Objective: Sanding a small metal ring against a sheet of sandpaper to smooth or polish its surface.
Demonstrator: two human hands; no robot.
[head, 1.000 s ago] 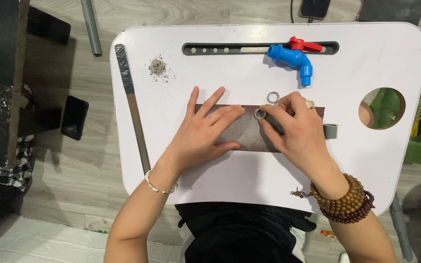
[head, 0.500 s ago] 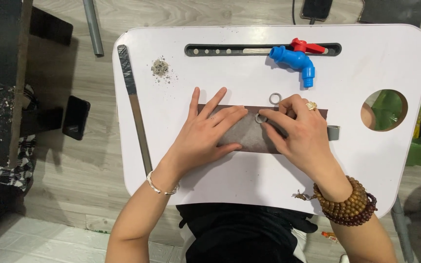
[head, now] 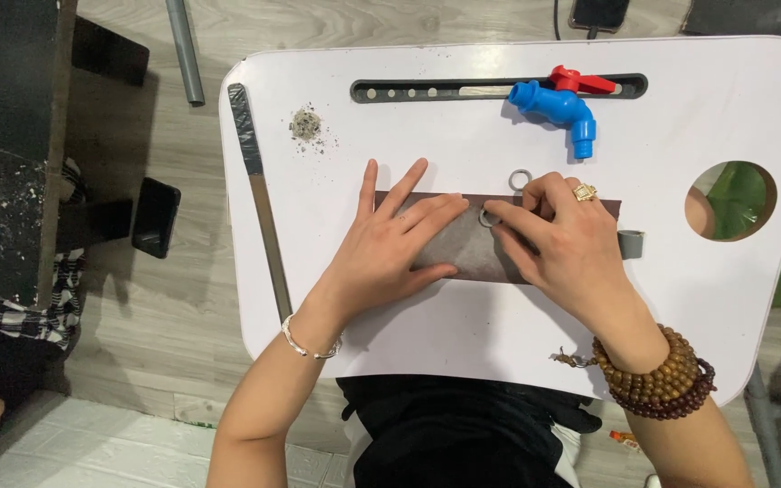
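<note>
Pressing flat on the dark sandpaper sheet (head: 463,258), the left hand (head: 389,248) spreads its fingers wide, holding nothing. The right hand (head: 560,244) pins a small metal ring (head: 488,217) against the sheet under its fingertips, though how firmly they grip is hard to tell. A second ring (head: 520,179) lies just above on the white table (head: 463,325), near the blue plastic tap (head: 558,108).

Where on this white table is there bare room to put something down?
Bare patches: the near table strip below the dark sheet, and the stretch between blue tap and round hole. Crowded: the middle, where left hand, right hand and two small rings sit.
</note>
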